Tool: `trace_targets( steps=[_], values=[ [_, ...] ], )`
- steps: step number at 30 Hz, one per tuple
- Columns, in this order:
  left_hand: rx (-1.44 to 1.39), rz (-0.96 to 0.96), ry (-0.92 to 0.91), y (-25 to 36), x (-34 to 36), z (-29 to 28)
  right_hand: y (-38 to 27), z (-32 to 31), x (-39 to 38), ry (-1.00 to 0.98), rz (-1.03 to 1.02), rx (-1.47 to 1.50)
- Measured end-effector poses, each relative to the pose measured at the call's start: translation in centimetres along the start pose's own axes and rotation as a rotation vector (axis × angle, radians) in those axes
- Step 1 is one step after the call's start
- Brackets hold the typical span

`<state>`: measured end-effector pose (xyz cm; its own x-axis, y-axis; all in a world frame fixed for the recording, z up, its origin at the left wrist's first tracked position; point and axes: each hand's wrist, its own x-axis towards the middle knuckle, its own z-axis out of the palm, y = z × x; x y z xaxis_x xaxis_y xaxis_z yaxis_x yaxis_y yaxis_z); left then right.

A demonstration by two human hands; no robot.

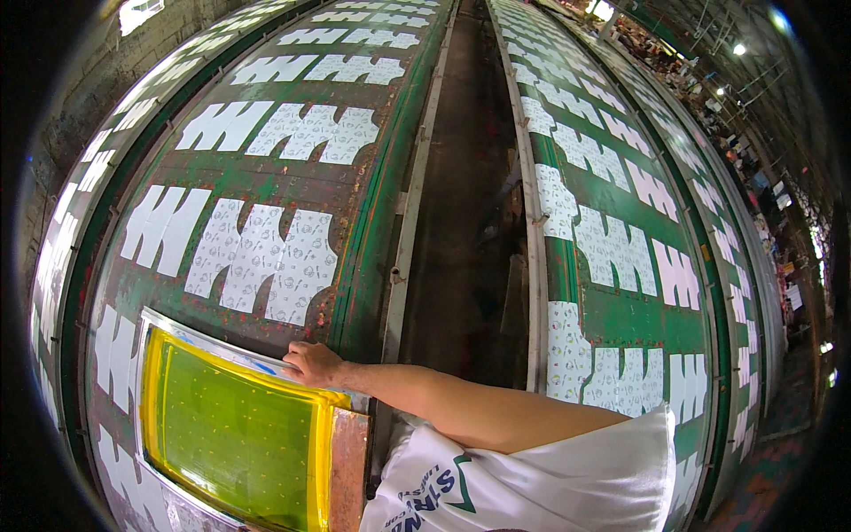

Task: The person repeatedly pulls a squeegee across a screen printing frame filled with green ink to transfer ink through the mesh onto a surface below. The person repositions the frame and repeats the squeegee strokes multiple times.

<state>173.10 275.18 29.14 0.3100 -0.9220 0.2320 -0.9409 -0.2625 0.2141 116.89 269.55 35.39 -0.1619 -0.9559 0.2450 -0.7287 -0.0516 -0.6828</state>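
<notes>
While the right hand grips the far rim of the screen frame at eight o'clock in the head view, the left hand's state cannot be told. Beyond, patterned pieces toward ten look printed; plain pieces, farther left, seem unprinted.

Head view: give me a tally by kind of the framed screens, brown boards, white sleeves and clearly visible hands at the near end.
Framed screen, yellow-edged with green mesh: 1
Brown board at its right side: 1
White sleeve: 1
Right hand, on the screen's far edge: 1
Total: 4
</notes>
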Motion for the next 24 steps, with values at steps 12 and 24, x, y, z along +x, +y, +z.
trace_targets(
  steps=[12, 24],
  values=[
    [0.001, -0.002, -0.006, 0.33, -0.15, -0.12, 0.19, 0.41, -0.02, 0.022, 0.005, -0.011],
    [-0.006, 0.005, -0.008, 0.44, 0.09, 0.05, 0.19, 0.3, 0.0, 0.028, 0.0, -0.017]
  ],
)
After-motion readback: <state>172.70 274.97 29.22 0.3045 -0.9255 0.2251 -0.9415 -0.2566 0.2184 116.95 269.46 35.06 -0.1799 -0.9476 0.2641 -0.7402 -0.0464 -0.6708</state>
